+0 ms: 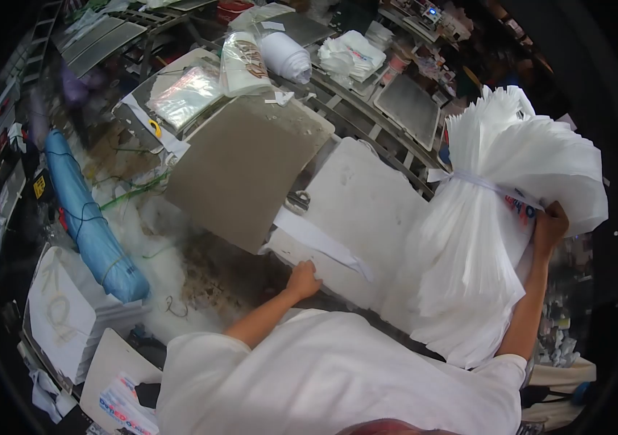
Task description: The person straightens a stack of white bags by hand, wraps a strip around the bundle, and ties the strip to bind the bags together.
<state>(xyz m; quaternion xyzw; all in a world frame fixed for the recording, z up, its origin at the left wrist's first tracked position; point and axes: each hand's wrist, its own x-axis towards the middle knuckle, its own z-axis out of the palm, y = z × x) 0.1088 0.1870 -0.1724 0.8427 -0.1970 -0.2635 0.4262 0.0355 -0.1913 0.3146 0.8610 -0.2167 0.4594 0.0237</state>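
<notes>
A large bundle of thin white bags [461,254] with red and blue print is cinched around its middle by a white strip [479,181]. It stands fanned out at the right end of the pale tabletop. My right hand [553,221] is closed on the right side of this bundle, by the strip and the print. My left hand [304,280] is curled into a fist at the table's near edge; whatever its fingers hold, if anything, is hidden. Just beyond it lies a loose white strip [323,243], beside a small metal object [296,202].
A grey board [251,159] adjoins the pale table [359,188]. Behind it are clear plastic packets [185,96], a white roll [285,56] and yellow tape [154,128]. On the left lean a long blue wrapped roll [91,217] and a stack of white sheets [62,312].
</notes>
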